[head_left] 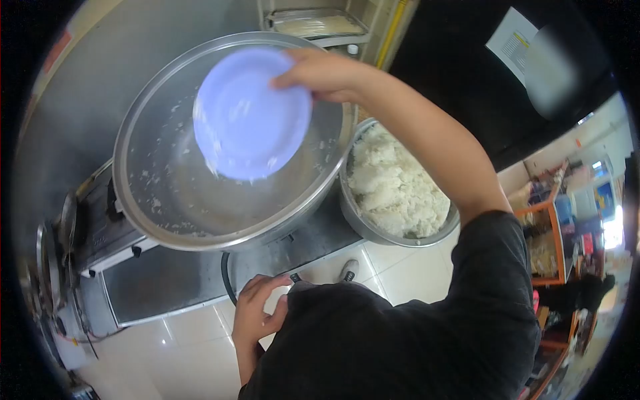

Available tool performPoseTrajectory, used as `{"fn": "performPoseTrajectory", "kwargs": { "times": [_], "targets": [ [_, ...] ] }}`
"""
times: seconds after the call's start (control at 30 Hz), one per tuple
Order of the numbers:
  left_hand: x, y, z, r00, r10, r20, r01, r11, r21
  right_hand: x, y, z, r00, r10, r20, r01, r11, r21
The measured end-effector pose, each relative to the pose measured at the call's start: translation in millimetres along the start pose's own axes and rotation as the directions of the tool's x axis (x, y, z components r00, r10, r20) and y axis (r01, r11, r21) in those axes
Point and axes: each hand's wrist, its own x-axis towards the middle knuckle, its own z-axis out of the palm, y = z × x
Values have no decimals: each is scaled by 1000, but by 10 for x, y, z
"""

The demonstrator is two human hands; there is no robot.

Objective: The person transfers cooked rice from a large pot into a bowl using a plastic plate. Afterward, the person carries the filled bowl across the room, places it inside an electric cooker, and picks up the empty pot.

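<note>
My right hand (320, 75) grips the rim of a light purple plate (253, 113), with the thumb on its face, and holds it over a large metal pot (193, 200). White grains stick to the plate's lower and left edge. Scattered grains cling to the pot's inner wall and bottom. To the right, under my right forearm, a smaller metal pot (363, 230) holds a heap of white rice (397, 183). My left hand (259, 310) is low in front of my body, fingers curved and apart, with nothing in it.
The large pot stands on a metal counter (160, 280) with a stove (113, 243) at its left. A black hose (228, 277) hangs below the pot. A covered tray (317, 25) is on a rack behind. Orange-framed shelves (547, 240) stand at the far right.
</note>
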Motion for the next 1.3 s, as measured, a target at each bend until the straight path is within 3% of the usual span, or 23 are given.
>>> {"fn": "performPoseTrajectory", "kwargs": {
  "times": [0.07, 0.17, 0.2, 0.27, 0.33, 0.37, 0.43, 0.47, 0.5, 0.57, 0.63, 0.67, 0.73, 0.77, 0.8, 0.87, 0.93, 0.97, 1.03, 1.07, 1.1, 1.23, 1.3],
  "targets": [
    [145, -116, 100, 998, 25, 59, -21, 997, -77, 363, 203, 85, 984, 105, 145, -91, 991, -97],
    [331, -231, 276, 987, 20, 162, 2, 991, -134, 469, 239, 136, 965, 245, 89, -227, 959, -171],
    [393, -262, 343, 982, 16, 187, 13, 988, -157, 416, 176, 52, 976, 211, 55, -193, 954, -231],
    [494, -313, 507, 973, -11, 229, 60, 976, -210, 189, 44, -308, 998, -54, -30, 30, 854, -519],
    [567, -323, 688, 971, -106, 213, 170, 936, -309, -165, -57, -836, 976, -210, -62, 144, 830, -539],
    [619, -311, 782, 966, -149, 209, 218, 908, -358, -417, -48, -1027, 938, -303, -165, 146, 780, -608],
    [755, -194, 1063, 955, -207, 213, 281, 861, -424, -1100, 397, -1690, 879, -245, -409, -53, 803, -594],
    [771, -141, 1185, 946, -239, 219, 315, 835, -451, -1252, 734, -1911, 877, -221, -427, -86, 801, -592],
    [811, -99, 1330, 940, -263, 218, 340, 780, -525, -1384, 1066, -2050, 884, -78, -461, -201, 827, -525],
    [874, -44, 1612, 921, -331, 208, 383, 661, -646, -1514, 1789, -2251, 910, -33, -414, -316, 592, -741],
    [894, -54, 1905, 901, -433, 39, 367, 710, -601, -1372, 2519, -2392, 913, 110, -392, -374, 609, -699],
    [934, -59, 2064, 878, -475, -54, 360, 731, -579, -1412, 2468, -2319, 934, 125, -334, -321, 702, -636],
    [1125, 78, 2328, 796, -569, -206, 370, 727, -579, -1346, 2563, -2356, 924, 72, -376, -302, 741, -600],
    [1168, 197, 2381, 734, -629, -255, 394, 701, -594, -1322, 2519, -2438, 928, 133, -349, -324, 748, -579],
    [1158, 200, 2359, 691, -676, -257, 540, 718, -440, -1319, 2593, -2519, 937, 85, -340, -277, 775, -568],
    [1239, 181, 2414, 691, -659, -297, 479, 725, -495, -1212, 2805, -2560, 960, -31, -278, -130, 831, -541],
    [1278, 117, 2528, 551, -710, -439, 694, 682, -232, -1001, 3176, -2631, 984, -64, -165, -7, 917, -399],
    [1340, 202, 2609, 504, -694, -514, 747, 649, -143, -1120, 2854, -2561, 967, 178, -182, -216, 951, -222],
    [1412, 39, 2747, 570, -535, -624, 649, 758, -57, -937, 3207, -2709, 988, -33, -151, -40, 890, -455],
    [1470, 105, 2811, 458, -628, -629, 723, 675, -148, -1006, 3220, -2737, 981, -79, -176, -5, 901, -433],
    [1517, 297, 2832, 488, -521, -700, 714, 699, -22, -997, 3292, -2837, 981, -140, -135, 50, 851, -523],
    [1210, 465, 3010, 456, -373, -808, 618, 786, -14, -1513, 3030, -2766, 974, -221, -56, 161, 840, -518],
    [1716, 101, 3074, 336, -400, -853, 649, 755, -98, -754, 3453, -2977, 970, -243, -29, 208, 882, -423]
  ]
}}
